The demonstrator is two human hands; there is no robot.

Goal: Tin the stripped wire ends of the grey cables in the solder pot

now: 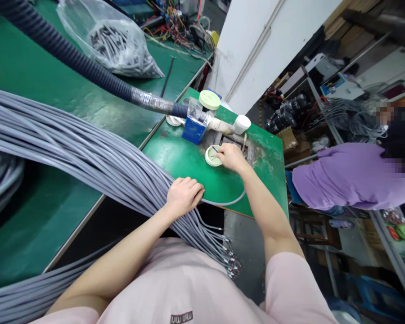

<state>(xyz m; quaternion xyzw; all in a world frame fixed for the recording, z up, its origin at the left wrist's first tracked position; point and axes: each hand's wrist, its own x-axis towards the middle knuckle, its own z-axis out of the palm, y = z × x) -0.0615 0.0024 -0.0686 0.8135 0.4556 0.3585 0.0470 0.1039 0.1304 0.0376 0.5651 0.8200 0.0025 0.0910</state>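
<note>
My left hand lies on a thick bundle of grey cables, fingers curled over the strands near the edge of the small green table. My right hand is closed in a pinch on one grey cable that loops back toward me. It holds the cable's end down in a small round pale-green tin. The stripped cable ends hang over my lap.
A black corrugated hose runs across the green bench to a nozzle above a blue box. A round lid and a white jar stand behind. A plastic bag of parts lies far left. A person in purple bends at right.
</note>
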